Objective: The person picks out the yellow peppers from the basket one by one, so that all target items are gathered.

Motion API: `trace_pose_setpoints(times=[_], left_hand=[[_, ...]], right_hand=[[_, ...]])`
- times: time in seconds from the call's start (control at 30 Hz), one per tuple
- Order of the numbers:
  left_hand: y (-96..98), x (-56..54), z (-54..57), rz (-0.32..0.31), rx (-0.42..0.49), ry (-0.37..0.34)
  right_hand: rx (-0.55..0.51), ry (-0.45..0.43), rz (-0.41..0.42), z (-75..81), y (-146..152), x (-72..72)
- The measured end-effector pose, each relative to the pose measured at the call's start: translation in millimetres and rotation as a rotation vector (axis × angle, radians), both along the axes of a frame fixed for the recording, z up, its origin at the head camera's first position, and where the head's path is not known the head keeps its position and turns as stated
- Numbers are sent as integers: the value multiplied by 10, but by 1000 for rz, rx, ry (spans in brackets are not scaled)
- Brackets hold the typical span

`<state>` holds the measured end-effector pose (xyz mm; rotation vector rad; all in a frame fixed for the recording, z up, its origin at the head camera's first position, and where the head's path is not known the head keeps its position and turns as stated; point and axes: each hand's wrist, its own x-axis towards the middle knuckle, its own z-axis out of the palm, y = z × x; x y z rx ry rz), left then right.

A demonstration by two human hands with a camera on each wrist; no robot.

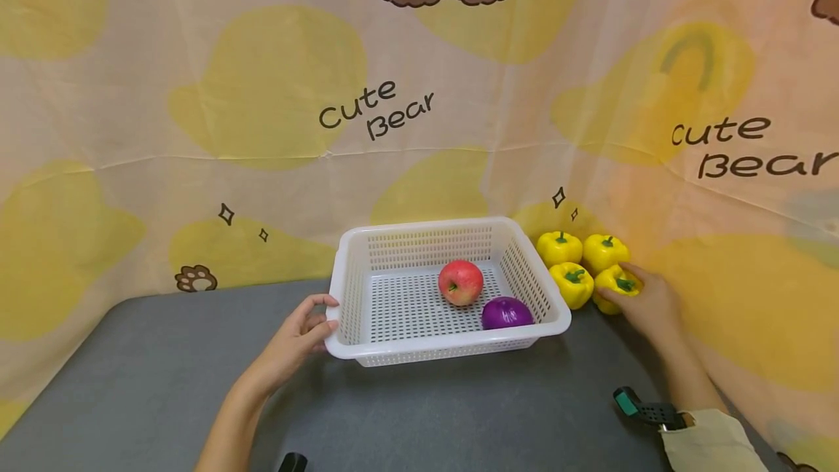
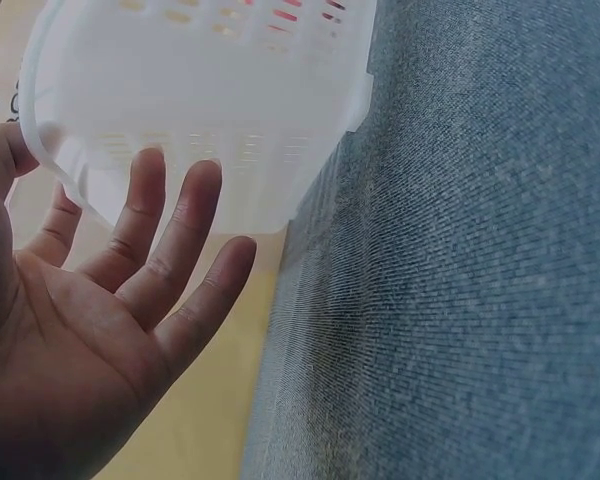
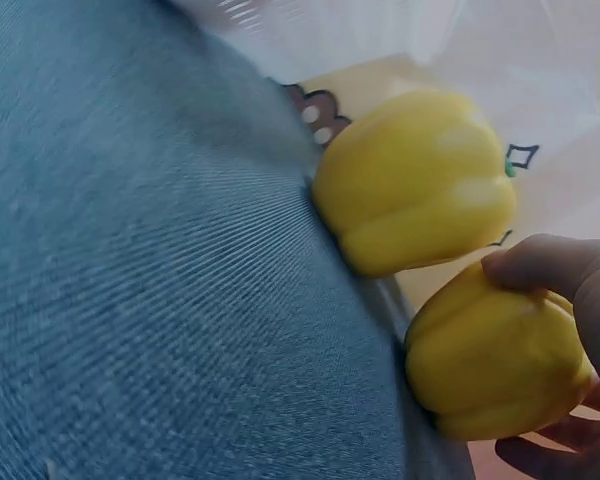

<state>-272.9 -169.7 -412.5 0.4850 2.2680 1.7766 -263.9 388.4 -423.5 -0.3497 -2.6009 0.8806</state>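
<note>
A white plastic basket with slotted walls holds a red apple and a shiny purple onion-like vegetable. At the basket's left end, my left hand pinches the rim between thumb and forefinger; in the left wrist view its other fingers spread beside the wall. Right of the basket, my right hand grips a yellow bell pepper, thumb on one side and fingers on the other. That pepper appears at table level in the right wrist view, close to another yellow pepper.
More yellow peppers cluster between the basket's right wall and the cloth backdrop. The grey table meets the backdrop behind and on the right. A black object shows at the front edge. My right wrist wears a dark band.
</note>
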Motion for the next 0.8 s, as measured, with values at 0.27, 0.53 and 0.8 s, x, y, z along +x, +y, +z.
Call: trace_pose_setpoints(times=[0.27, 0.53, 0.8], left_hand=[[8, 2, -1, 7, 1, 3], [11, -2, 0, 6, -9, 8], [5, 5, 5, 1, -7, 13]], right_hand=[[10, -18, 18, -33, -10, -22], [45, -27, 41, -12, 1, -24], [55, -84, 110, 65, 26, -10]])
